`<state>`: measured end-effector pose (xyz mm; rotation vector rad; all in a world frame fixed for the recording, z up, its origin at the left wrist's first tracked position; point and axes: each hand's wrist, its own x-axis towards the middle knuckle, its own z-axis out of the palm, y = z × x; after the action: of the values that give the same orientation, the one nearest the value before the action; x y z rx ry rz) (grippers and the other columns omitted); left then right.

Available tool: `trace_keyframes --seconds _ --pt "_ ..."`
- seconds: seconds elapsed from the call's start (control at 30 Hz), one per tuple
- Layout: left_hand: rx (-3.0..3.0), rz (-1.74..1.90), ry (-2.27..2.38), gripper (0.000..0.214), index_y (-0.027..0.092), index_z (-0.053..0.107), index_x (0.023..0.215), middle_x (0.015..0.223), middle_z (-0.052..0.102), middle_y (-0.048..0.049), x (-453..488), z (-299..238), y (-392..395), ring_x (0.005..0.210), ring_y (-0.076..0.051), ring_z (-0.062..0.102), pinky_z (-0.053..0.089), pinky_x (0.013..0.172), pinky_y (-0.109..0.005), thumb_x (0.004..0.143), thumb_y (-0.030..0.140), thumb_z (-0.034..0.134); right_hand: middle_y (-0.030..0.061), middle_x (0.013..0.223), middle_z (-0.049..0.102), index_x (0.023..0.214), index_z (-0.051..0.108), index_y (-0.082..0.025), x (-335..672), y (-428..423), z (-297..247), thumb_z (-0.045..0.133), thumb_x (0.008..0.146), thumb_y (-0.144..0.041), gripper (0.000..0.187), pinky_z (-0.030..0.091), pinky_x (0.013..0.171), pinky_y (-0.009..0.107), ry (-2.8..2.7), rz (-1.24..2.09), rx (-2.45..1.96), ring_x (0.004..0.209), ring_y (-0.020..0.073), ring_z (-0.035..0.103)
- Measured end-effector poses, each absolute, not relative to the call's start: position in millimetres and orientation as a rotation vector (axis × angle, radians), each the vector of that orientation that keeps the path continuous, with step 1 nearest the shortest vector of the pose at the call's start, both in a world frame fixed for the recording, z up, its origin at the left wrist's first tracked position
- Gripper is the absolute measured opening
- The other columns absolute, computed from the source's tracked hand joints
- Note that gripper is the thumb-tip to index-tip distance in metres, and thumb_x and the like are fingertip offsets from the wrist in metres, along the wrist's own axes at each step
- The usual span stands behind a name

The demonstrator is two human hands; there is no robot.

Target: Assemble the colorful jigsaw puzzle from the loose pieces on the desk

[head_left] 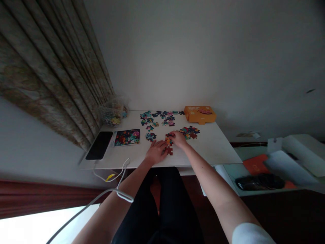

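On the white table, a small joined strip of red and orange jigsaw puzzle pieces (169, 151) lies between my hands. My left hand (156, 151) rests flat at the strip's left edge, fingers stretched out, its tips beside or on the pieces. My right hand (178, 139) is closed in a pinch at the strip's top end, on a dark puzzle piece (172, 135) that its fingers partly cover. A heap of loose pieces (191, 131) lies just beyond the right hand. A small bluish cluster of pieces (151, 136) sits above the left hand.
More loose pieces (168, 118) spread along the back of the table (210, 149). An orange box (200, 114) stands at the back right. To the left lie a picture card (127, 137) and a phone (99, 145) with a white cable (124, 169). A wrapped bouquet (113, 115) stands behind them.
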<state>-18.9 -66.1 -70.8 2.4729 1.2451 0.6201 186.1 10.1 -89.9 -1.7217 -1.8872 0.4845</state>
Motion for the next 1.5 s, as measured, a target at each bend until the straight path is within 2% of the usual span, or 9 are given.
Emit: trace_keyframes --seconds 0.37,0.77,0.93,1.1,1.27,1.4,1.5 --pt "2.488 0.563 1.241 0.037 0.025 0.068 0.128 0.143 0.064 -0.0116 -20 -67 -67 0.137 -0.031 0.055 0.029 0.123 -0.059 0.091 0.022 0.065 0.0058 0.110 0.072 0.112 0.079 -0.028 188 1 -80 0.069 0.094 -0.026 0.020 0.051 0.085 0.030 -2.039 0.435 -1.691 0.093 0.0197 0.069" --pt "2.471 0.631 1.238 0.034 0.027 0.071 0.123 0.141 0.066 -0.0096 -19 -69 -67 0.136 -0.029 0.057 0.029 0.124 -0.057 0.090 0.020 0.066 0.0081 0.115 0.071 0.119 0.078 -0.032 181 -4 -76 0.066 0.098 -0.036 0.025 0.052 0.075 0.030 -2.048 0.349 -1.745 0.086 0.0221 0.071" --pt "2.481 0.613 1.239 0.034 0.026 0.071 0.123 0.141 0.065 -0.0110 -19 -70 -66 0.136 -0.030 0.056 0.030 0.123 -0.059 0.089 0.021 0.066 0.0084 0.114 0.071 0.119 0.077 -0.031 177 -8 -74 0.064 0.099 -0.035 0.024 0.052 0.073 0.030 -2.042 0.312 -1.761 0.088 0.0222 0.071" --pt "2.508 0.629 1.220 0.039 0.025 0.068 0.129 0.141 0.064 -0.0123 -21 -70 -66 0.134 -0.031 0.057 0.034 0.120 -0.057 0.090 0.025 0.067 0.0086 0.113 0.070 0.117 0.076 -0.025 179 -28 -80 0.052 0.104 -0.029 0.027 0.053 0.087 0.032 -1.918 0.306 -1.652 0.099 0.0218 0.068" --pt "2.585 0.622 1.095 0.034 0.027 0.073 0.125 0.131 0.068 -0.0108 -22 -65 -67 0.126 -0.029 0.060 0.041 0.113 -0.049 0.092 0.032 0.069 0.0089 0.118 0.071 0.120 0.075 -0.026 185 -49 -86 0.059 0.098 -0.021 0.028 0.050 0.102 0.038 -2.036 0.267 -1.480 0.113 0.0242 0.063" --pt "2.591 0.618 0.995 0.025 0.030 0.078 0.116 0.125 0.071 -0.0086 -27 -60 -72 0.121 -0.027 0.062 0.042 0.110 -0.047 0.095 0.033 0.066 0.0077 0.125 0.072 0.118 0.077 -0.028 184 -48 -83 0.060 0.097 -0.019 0.029 0.048 0.105 0.041 -2.093 0.214 -1.532 0.117 0.0265 0.061" --pt "2.597 0.638 0.993 0.027 0.031 0.078 0.118 0.122 0.072 -0.0082 -38 -61 -76 0.119 -0.027 0.063 0.042 0.109 -0.047 0.096 0.027 0.063 0.0073 0.124 0.073 0.119 0.077 -0.028 181 -46 -79 0.057 0.100 -0.021 0.029 0.048 0.103 0.040 -2.118 0.169 -1.578 0.115 0.0267 0.061"
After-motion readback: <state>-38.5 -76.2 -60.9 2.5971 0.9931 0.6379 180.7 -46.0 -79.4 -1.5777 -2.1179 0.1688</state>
